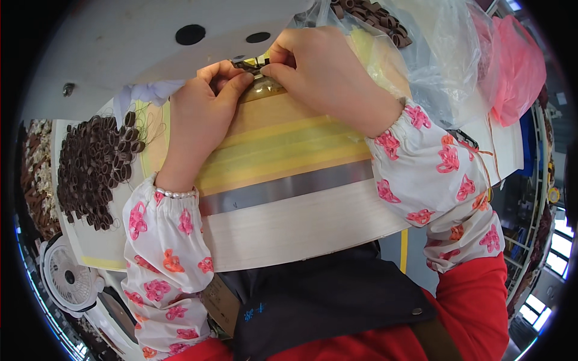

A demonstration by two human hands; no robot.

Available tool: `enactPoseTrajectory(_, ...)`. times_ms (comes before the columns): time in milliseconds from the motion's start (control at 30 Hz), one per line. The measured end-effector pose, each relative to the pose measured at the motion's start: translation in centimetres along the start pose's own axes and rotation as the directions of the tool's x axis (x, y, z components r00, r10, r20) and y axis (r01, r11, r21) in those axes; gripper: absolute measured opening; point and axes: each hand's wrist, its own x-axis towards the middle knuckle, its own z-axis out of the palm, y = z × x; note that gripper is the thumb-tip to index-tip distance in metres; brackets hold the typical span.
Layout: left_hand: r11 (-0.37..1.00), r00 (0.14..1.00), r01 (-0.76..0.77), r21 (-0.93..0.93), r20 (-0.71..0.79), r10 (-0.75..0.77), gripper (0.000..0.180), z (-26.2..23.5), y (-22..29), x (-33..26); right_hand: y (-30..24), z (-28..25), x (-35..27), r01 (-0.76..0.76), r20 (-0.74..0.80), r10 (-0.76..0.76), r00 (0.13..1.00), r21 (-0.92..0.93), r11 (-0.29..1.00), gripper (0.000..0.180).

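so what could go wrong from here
The bare left hand and bare right hand have fingertips close to small metal parts at the white machine, so a finger might get pinched or pricked. The white, pink-flowered left sleeve sits near the pile of small dark brown loops and could knock some astray.

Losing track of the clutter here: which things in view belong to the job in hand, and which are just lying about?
Likely part of the work:
sewing machine, left hand and right hand at it
brown loops at left

Probably just lying about:
white fan
pink bag
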Motion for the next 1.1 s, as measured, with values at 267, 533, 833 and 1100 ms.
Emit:
enactPoseTrajectory(267, 0.999, 1.0, -0.017, 0.034, -0.024, 0.018, 0.02, 0.1, 0.2, 0.0, 0.0, -0.3, 0.2, -0.038, 0.051, 0.038, 0.998, 0.005, 0.999, 0.015)
enactPoseTrajectory(533, 0.999, 1.0, -0.008, 0.044, 0.025, 0.007, 0.02, 0.1, 0.7, 0.0, -0.1, -0.4, 0.1, -0.074, 0.074, 0.075, 0.994, -0.014, 0.997, 0.014)
enactPoseTrajectory(833, 0.907, 0.953, -0.298, 0.296, 0.036, 0.302, 0.013, -0.8, 0.1, -1.3, -0.2, 0.0, -1.2, -0.108, 0.008, 0.108, 0.994, 0.128, 0.986, 0.019)
enactPoseTrajectory(1100, 0.915, 0.902, -0.399, 0.064, 0.209, 0.379, 0.017, -1.0, 1.9, -4.4, -2.2, -1.5, -2.2, -0.547, 0.461, 0.326, 0.825, 0.512, 0.662, 0.017)
